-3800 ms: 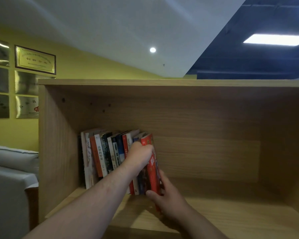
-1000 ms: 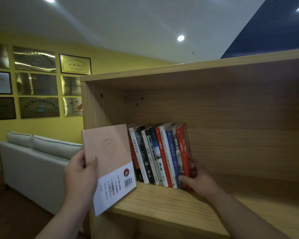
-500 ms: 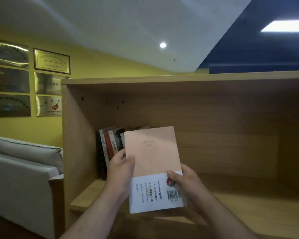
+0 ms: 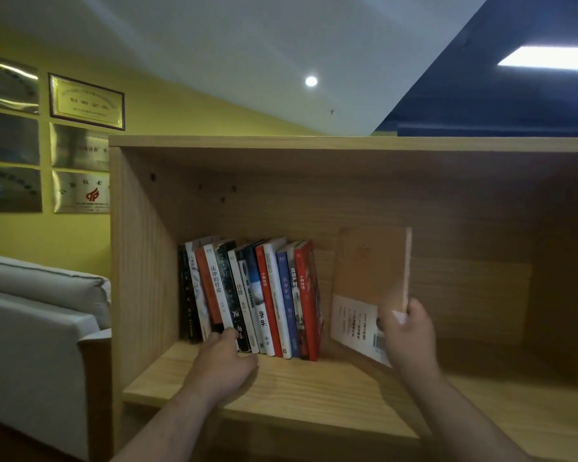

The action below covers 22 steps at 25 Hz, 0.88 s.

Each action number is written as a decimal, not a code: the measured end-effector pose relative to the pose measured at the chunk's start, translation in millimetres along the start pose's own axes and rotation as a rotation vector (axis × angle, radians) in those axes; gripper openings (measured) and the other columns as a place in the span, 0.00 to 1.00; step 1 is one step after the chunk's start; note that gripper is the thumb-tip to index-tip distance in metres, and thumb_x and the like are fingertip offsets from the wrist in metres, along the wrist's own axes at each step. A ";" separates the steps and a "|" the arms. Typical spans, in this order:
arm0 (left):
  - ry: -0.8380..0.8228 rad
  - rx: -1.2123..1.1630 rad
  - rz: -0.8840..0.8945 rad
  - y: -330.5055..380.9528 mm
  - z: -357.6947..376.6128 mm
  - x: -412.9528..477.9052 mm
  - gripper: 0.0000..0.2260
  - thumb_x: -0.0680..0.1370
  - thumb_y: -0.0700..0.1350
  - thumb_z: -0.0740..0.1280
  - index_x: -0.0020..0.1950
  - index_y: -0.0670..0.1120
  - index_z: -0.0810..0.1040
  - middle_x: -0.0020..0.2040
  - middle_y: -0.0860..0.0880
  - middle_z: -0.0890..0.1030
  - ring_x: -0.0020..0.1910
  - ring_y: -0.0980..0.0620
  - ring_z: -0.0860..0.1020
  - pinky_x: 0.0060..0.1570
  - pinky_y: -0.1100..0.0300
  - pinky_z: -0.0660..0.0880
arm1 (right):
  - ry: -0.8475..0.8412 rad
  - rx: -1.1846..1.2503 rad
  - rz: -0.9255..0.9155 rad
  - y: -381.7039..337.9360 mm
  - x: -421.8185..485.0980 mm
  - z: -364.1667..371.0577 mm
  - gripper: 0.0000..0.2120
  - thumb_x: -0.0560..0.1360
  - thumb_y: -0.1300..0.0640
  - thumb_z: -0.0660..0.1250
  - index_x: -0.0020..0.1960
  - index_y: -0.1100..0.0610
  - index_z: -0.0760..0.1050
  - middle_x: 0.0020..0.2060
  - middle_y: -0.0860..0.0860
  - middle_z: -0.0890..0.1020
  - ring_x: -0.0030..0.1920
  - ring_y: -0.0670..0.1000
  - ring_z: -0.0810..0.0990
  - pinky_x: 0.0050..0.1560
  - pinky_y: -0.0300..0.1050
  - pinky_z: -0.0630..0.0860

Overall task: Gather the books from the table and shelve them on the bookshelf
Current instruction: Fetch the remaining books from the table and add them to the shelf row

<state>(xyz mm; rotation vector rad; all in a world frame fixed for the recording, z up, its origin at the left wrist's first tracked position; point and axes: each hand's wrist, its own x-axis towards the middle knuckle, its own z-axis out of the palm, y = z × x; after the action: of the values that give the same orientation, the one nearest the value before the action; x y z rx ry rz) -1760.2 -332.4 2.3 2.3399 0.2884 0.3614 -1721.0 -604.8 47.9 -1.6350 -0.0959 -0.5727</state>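
The left hand (image 4: 226, 358) lies on the pale, grained wood of the shelf (image 4: 301, 385), fingers loosely curled and holding nothing, its fingertips (image 4: 229, 335) touching the feet of the spines in the row of books (image 4: 251, 295). The right hand (image 4: 406, 331) grips the lower right corner of a pink book (image 4: 369, 278), thumb on the cover and the other fingers behind it. That book is a thin, flat paperback with a matte pink cover and a white band of print and a barcode along its bottom; it stands upright inside the bookshelf (image 4: 137, 248), just right of the row. The row leans slightly, with red, white, blue and black glossy spines. Beyond, to the left, are a grey cushioned sofa (image 4: 37, 315) and shiny metal plaques (image 4: 80, 168) on a yellow wall.
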 end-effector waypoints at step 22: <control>0.306 -0.596 -0.156 -23.1 -16.3 67.7 0.23 0.75 0.38 0.74 0.67 0.48 0.71 0.60 0.48 0.81 0.60 0.44 0.81 0.59 0.43 0.79 | -0.678 -0.116 0.233 35.8 15.1 74.7 0.24 0.82 0.46 0.63 0.76 0.43 0.62 0.58 0.45 0.79 0.54 0.46 0.80 0.47 0.40 0.79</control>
<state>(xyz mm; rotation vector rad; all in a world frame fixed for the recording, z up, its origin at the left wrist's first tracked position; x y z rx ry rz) -1704.8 -284.8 9.0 1.6655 0.4386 0.6325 -1671.1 -543.5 18.9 -1.8633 -0.3685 0.1740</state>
